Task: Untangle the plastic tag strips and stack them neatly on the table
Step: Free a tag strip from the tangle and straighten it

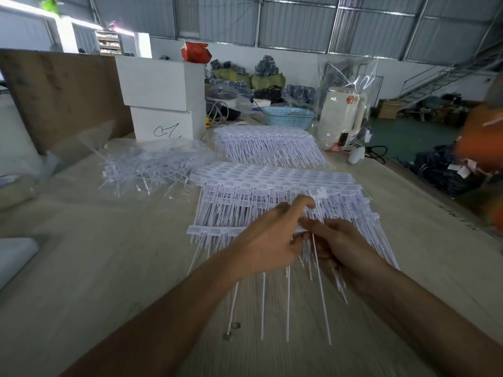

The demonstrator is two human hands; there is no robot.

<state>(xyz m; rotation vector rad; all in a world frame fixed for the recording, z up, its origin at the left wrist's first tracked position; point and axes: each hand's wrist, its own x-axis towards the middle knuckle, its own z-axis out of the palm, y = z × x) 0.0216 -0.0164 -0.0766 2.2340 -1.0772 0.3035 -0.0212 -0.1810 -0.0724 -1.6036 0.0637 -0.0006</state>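
Note:
My left hand point(268, 240) and my right hand point(339, 244) meet just above the near edge of a big stack of white plastic tag strips point(272, 186). Between them both pinch one strip point(319, 281), whose thin tails hang down toward me. A second neat stack point(269, 144) lies farther back. To the left, a loose tangled pile of strips point(147, 168) rests partly inside a clear plastic bag. All of this sits on a pale wooden table point(109, 254).
Two stacked white boxes point(163, 99) stand behind the tangled pile, beside a brown board point(62, 96). A blue basket point(288, 117) and a bagged white kettle point(344, 115) stand at the back. A person in orange point(481, 137) is at the right edge.

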